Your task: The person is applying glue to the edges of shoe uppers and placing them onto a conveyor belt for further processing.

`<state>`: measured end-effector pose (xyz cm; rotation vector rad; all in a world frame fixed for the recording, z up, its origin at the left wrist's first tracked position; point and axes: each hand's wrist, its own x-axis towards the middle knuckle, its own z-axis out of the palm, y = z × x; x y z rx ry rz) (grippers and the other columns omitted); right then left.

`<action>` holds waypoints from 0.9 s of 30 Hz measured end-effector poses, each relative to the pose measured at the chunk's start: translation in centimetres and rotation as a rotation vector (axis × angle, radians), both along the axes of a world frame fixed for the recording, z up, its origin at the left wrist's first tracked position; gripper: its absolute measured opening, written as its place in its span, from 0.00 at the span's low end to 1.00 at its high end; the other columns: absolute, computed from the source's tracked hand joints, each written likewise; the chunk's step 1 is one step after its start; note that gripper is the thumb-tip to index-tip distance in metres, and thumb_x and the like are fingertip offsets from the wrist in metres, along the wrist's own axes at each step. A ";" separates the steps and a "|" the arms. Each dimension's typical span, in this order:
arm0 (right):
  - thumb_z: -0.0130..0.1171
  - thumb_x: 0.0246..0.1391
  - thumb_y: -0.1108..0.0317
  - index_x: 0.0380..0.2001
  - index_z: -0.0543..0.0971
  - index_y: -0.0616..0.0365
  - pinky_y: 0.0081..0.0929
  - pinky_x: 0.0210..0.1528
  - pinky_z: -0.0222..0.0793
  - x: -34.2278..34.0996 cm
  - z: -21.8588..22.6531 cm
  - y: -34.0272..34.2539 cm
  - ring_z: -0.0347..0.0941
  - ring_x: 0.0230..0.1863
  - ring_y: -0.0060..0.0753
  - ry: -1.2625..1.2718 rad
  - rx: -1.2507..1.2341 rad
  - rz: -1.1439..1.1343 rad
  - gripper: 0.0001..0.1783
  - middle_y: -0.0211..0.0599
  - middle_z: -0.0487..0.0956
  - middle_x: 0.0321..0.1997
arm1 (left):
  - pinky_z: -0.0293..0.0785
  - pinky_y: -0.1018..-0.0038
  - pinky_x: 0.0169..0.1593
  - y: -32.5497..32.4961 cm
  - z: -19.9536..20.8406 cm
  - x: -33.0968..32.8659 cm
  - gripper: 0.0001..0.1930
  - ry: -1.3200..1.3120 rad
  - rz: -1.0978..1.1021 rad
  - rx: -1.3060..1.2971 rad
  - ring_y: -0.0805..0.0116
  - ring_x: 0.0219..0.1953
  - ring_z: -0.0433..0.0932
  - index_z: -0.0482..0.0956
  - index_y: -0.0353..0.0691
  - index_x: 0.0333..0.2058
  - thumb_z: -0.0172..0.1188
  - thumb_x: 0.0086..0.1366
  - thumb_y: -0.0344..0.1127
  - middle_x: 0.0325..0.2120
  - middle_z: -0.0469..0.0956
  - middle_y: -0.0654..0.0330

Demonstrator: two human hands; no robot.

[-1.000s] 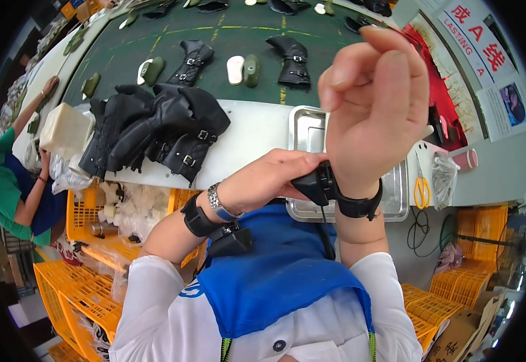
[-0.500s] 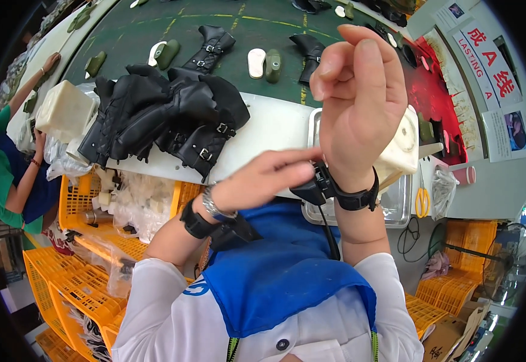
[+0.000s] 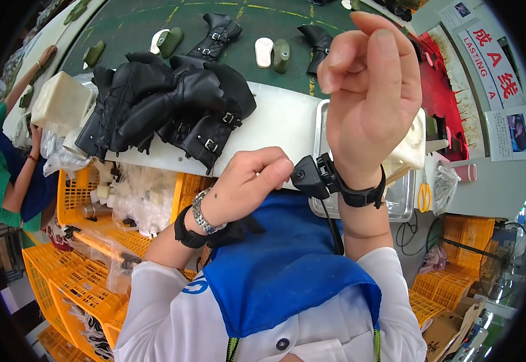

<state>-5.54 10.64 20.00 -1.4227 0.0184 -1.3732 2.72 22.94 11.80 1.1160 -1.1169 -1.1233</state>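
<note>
Strapped-up wrist over the boot pile

Right hand (image 3: 368, 102) is raised, fingers loosely curled, holding nothing; one small black device (image 3: 311, 178) sits strapped on that wrist. Left hand (image 3: 248, 184) pinches at the device, fingers bunched. One steel tray (image 3: 396, 202) behind, contents mostly hidden. On the white surface (image 3: 275, 123), a heap of black boots (image 3: 166, 105), can't count them. Yellow crates (image 3: 82, 271) sit left, bags inside.

Big pile of black boots (image 3: 166, 111) at 11 o'clock on the white table (image 3: 275, 120), yellow crates (image 3: 82, 271) down at 8, scissors (image 3: 425, 196) around 3.
</note>
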 end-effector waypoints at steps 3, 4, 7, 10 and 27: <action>0.43 0.59 0.66 0.40 0.71 0.66 0.16 0.20 0.59 0.5 -0.2 0.7 0.63 0.17 0.21 0.001 0.031 0.001 0.14 0.36 0.72 0.21 | 0.55 0.80 0.22 0.0 1.0 -0.2 0.19 -0.081 -0.086 0.051 0.81 0.19 0.54 0.69 0.35 0.18 0.49 0.63 0.42 0.13 0.58 0.71; 0.47 0.57 0.69 0.38 0.71 0.68 0.13 0.19 0.61 0.8 -0.2 1.0 0.65 0.17 0.20 -0.033 0.072 0.021 0.12 0.37 0.72 0.20 | 0.55 0.80 0.22 -0.1 0.8 -0.1 0.19 -0.080 -0.088 0.052 0.81 0.19 0.54 0.69 0.35 0.18 0.49 0.63 0.42 0.13 0.58 0.71; 0.45 0.58 0.69 0.37 0.71 0.68 0.13 0.18 0.60 0.9 -0.5 0.8 0.64 0.17 0.20 -0.043 0.058 -0.020 0.11 0.37 0.72 0.19 | 0.55 0.82 0.22 -0.5 0.1 0.2 0.19 0.033 -0.234 0.153 0.82 0.19 0.55 0.69 0.36 0.18 0.48 0.64 0.42 0.13 0.59 0.72; 0.45 0.58 0.69 0.37 0.71 0.68 0.13 0.18 0.60 0.7 -0.5 0.5 0.64 0.17 0.19 -0.054 0.037 -0.038 0.11 0.36 0.72 0.19 | 0.57 0.84 0.24 -0.4 -0.2 0.0 0.18 0.117 -0.207 0.149 0.83 0.19 0.58 0.69 0.38 0.20 0.45 0.65 0.43 0.14 0.63 0.71; 0.44 0.55 0.62 0.37 0.73 0.57 0.16 0.27 0.59 -6.9 4.6 0.5 0.64 0.21 0.15 -0.098 -0.121 0.342 0.13 0.21 0.67 0.21 | 0.67 0.76 0.29 0.0 1.9 -1.6 0.18 -0.392 -0.086 -0.469 0.67 0.24 0.71 0.73 0.39 0.28 0.71 0.40 0.39 0.21 0.71 0.62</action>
